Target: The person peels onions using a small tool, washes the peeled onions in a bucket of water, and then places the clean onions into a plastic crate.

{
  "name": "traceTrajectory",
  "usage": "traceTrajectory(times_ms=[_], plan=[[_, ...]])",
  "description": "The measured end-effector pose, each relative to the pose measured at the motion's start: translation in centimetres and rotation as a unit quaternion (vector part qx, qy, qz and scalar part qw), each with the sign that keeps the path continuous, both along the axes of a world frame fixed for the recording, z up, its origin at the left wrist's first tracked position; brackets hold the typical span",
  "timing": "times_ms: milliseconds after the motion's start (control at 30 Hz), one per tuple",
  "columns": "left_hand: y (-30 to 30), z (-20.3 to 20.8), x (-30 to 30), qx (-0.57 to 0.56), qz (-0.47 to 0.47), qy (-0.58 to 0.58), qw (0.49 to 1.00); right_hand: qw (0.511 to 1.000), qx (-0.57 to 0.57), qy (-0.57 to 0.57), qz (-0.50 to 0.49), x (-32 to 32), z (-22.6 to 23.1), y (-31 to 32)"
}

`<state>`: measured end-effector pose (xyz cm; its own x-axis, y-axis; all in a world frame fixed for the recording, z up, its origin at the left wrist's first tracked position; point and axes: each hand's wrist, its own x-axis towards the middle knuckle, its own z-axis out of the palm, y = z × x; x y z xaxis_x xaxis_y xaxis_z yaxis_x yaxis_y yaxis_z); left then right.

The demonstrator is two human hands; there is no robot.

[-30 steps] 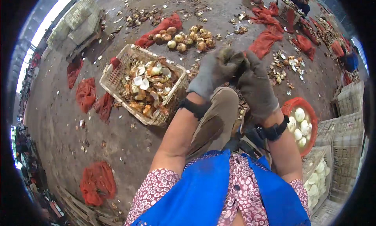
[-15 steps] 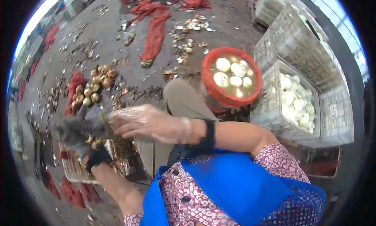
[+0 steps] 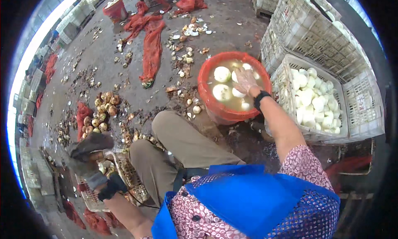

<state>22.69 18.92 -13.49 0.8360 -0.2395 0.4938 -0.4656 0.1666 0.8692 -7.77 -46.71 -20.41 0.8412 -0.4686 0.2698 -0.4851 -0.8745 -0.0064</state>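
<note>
My right hand (image 3: 246, 80), in a thin clear glove, reaches into the red bucket (image 3: 206, 99) of cloudy water. Its fingers are stretched apart among peeled white onions (image 3: 222, 92) floating there. They touch the onions, without a clear grip on any. At the lower left, my left hand (image 3: 89, 154) wears a dark grey glove and hovers over a crate (image 3: 124, 168) holding onions and skins. Motion smears its fingers, so what it holds, if anything, cannot be made out.
Right of the bucket stands a white crate (image 3: 292, 65) of peeled onions, beside stacked crates (image 3: 315, 27). Unpeeled onions (image 3: 107, 103) lie in a heap at left. A red mesh bag (image 3: 152, 48) and scattered skins lie on the wet floor.
My right hand has left my left hand and moved right into the bucket. My left hand has shifted slightly down. The view has turned a little, showing more of the far floor.
</note>
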Motion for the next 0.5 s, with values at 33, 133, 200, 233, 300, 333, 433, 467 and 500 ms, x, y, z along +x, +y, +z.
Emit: traceTrajectory(times_ms=[33, 133, 200, 233, 300, 333, 433, 467, 500], plan=[[-6.4, 2.1, -1.2, 0.136, 0.102, -0.195, 0.966, 0.994, 0.042, 0.096, -0.039, -0.4, 0.9, -1.0], [-20.3, 7.9, -8.6, 0.009, 0.114, 0.002, 0.993, 0.983, 0.096, 0.143, -0.057, -0.4, 0.3, -2.8], [-23.2, 9.0, -9.5, -0.046, 0.033, 0.083, 0.995, 0.997, 0.07, 0.034, 0.021, 0.2, -0.7, -3.6], [-23.0, 8.5, -7.8, -0.082, -0.063, 0.226, 0.969, 0.982, 0.156, 0.103, -0.022, 0.8, 0.9, -3.8], [-24.6, 7.1, -6.3, -0.102, -0.162, 0.247, 0.95, 0.983, 0.158, 0.09, 0.0, 0.5, -0.8, -5.6], [-25.3, 6.4, -5.5, -0.125, -0.256, 0.266, 0.921, 0.984, 0.157, 0.078, 0.026, 0.3, -1.6, -6.1], [-28.4, 4.8, -4.0, -0.103, -0.17, 0.272, 0.942, 0.981, 0.144, 0.126, -0.013, 0.8, -0.2, -3.7], [-29.9, 4.7, -4.2, -0.098, -0.128, 0.255, 0.954, 0.982, 0.118, 0.138, -0.046, 0.8, -0.3, -3.3], [-31.1, 4.5, -4.5, -0.138, -0.097, 0.292, 0.942, 0.987, 0.099, 0.127, -0.01, 0.6, -1.7, -3.4]])
